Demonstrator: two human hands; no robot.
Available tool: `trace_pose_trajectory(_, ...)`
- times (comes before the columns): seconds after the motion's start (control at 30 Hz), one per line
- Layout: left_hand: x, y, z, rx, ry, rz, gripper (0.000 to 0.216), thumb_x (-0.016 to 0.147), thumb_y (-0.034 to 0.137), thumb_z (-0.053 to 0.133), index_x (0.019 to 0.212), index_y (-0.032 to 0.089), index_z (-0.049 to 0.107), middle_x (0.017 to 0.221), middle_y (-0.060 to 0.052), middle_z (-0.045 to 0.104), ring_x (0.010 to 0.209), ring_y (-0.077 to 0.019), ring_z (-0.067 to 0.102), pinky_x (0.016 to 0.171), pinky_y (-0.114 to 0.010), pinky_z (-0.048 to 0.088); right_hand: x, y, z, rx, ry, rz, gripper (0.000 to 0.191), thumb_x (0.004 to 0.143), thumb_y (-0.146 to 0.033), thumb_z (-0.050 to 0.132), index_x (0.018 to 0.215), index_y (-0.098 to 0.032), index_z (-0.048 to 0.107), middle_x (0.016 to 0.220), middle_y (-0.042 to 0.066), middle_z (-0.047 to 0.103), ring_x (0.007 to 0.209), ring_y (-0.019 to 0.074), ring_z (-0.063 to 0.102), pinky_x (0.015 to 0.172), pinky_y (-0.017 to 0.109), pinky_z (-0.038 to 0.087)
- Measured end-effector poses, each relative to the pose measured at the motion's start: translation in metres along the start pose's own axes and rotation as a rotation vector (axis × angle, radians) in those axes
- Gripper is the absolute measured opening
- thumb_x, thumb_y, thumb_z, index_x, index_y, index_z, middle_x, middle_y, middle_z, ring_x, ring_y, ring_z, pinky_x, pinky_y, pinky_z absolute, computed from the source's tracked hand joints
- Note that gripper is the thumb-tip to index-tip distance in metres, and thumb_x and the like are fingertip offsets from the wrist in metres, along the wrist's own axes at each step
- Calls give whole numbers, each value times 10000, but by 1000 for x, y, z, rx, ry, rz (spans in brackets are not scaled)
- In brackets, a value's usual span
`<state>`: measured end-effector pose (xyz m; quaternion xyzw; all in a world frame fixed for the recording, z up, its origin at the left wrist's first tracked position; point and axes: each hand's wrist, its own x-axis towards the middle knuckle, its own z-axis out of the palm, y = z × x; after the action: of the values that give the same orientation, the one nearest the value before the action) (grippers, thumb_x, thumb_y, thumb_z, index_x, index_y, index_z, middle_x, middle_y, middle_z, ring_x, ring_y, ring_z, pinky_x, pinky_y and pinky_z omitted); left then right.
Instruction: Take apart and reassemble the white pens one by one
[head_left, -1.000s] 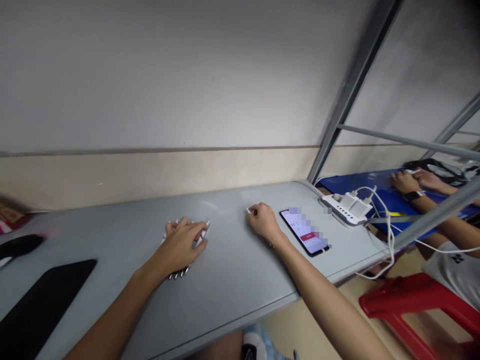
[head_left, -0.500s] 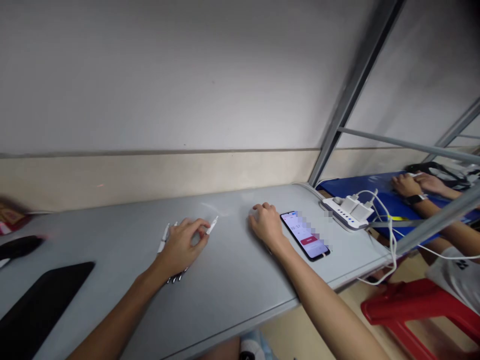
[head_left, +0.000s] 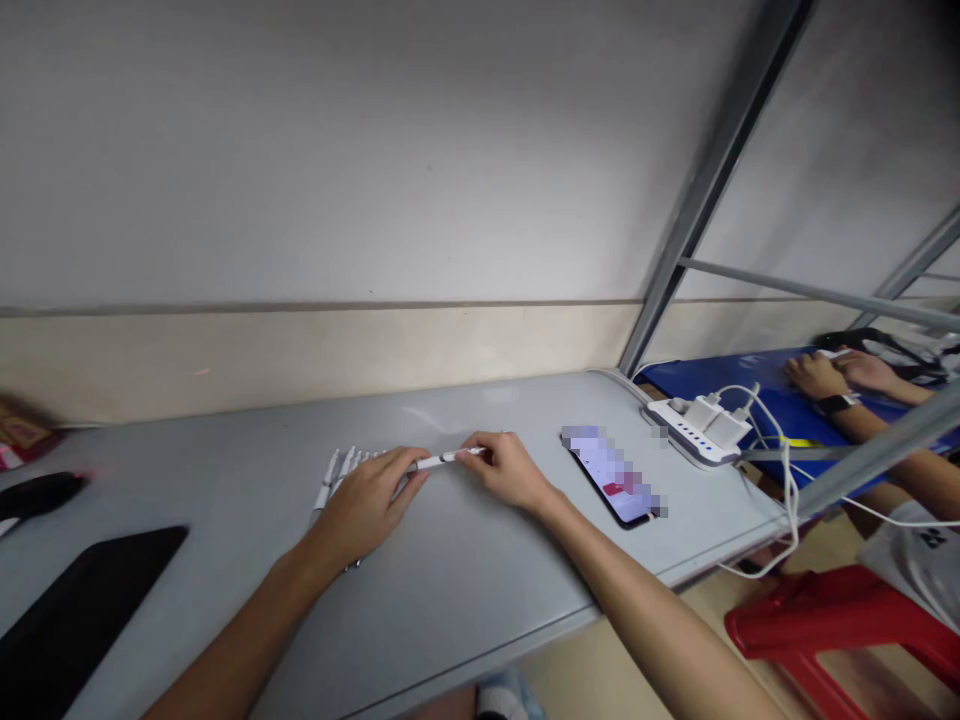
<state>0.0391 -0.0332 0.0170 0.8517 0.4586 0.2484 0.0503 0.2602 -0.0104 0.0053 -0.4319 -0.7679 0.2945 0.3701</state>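
Note:
A slim white pen (head_left: 433, 462) with a dark band lies sideways between my two hands, just above the grey desk. My left hand (head_left: 369, 505) pinches its left end between thumb and fingers. At the right end, the fingertips of my right hand (head_left: 508, 470) are closed on the pen; whether they also grip a separate piece is too small to tell. Several similar white pens (head_left: 328, 480) lie side by side under and behind my left hand, partly hidden by it.
A phone (head_left: 611, 480) lies right of my right hand, with a white power strip (head_left: 694, 430) and cables beyond. On the left are a black mat (head_left: 94, 600) and a dark mouse (head_left: 41, 493). Another person's hands (head_left: 817, 378) work at a blue table; a red stool (head_left: 825, 620) stands below.
My right hand has come left from beside the phone and closed on the pen's right end. The pen in my left hand has turned from upward-slanting to nearly level.

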Motion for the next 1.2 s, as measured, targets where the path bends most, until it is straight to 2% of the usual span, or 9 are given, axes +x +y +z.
trace_pose_trajectory(0.23,2,-10,3,233,73,97,273,980,303,342,1016,208,596,911,-50,657,859,-216,552,727,-333,377,2,2,-7,683,-329,444,441,869,-552,516,784,-134,629,523,-58,382,438,65,278,430,225,184)
trace_pose_trajectory(0.4,3,-9,2,316,72,113,246,970,242,346,908,206,581,822,-46,643,799,-214,537,688,-332,341,1,3,-8,824,-360,468,391,874,-506,526,739,-141,562,540,-59,364,442,65,263,426,231,157)
trace_pose_trajectory(0.6,-1,-13,4,236,45,59,254,825,22,344,766,205,510,742,-25,617,716,-188,538,692,-318,352,-3,-3,-5,325,-184,40,368,933,-455,473,740,-156,564,589,-40,413,548,91,352,542,233,278)
trace_pose_trajectory(0.73,-1,-18,8,66,12,-26,219,902,123,323,811,209,503,757,-15,604,724,-178,549,674,-295,384,-3,-7,-4,18,-6,-203,230,949,-324,477,928,-169,646,809,19,606,700,116,484,678,241,351)
trace_pose_trajectory(0.83,0,-18,10,31,4,-39,248,968,279,312,857,208,522,789,-19,590,765,-186,548,713,-311,402,-3,-3,-3,-2,10,-163,233,917,-346,537,1019,-175,657,855,28,640,695,119,509,669,237,371)
trace_pose_trajectory(0.93,0,-18,10,37,-4,-9,264,975,325,324,930,209,557,872,-35,605,844,-200,546,788,-346,403,-2,2,0,-3,-47,-28,331,937,-392,476,805,-156,666,630,-10,568,568,107,454,590,236,345)
trace_pose_trajectory(1.0,0,-17,10,32,-19,0,265,972,341,337,953,210,566,897,-41,615,865,-207,547,798,-355,404,0,5,1,41,-26,-22,291,925,-348,485,786,-156,653,675,-3,587,612,111,483,602,231,353)
trace_pose_trajectory(1.1,-1,-15,9,17,-26,-14,266,971,352,341,982,208,564,912,-46,629,868,-212,562,792,-355,414,1,7,1,157,62,-53,214,808,-307,649,973,-172,634,885,19,629,743,124,535,646,222,387)
trace_pose_trajectory(1.2,-1,-13,9,7,-26,-41,265,972,353,336,1033,217,555,934,-50,638,870,-217,577,787,-356,421,2,8,-1,154,12,35,241,844,-391,605,894,-159,650,730,5,606,633,115,506,611,232,380)
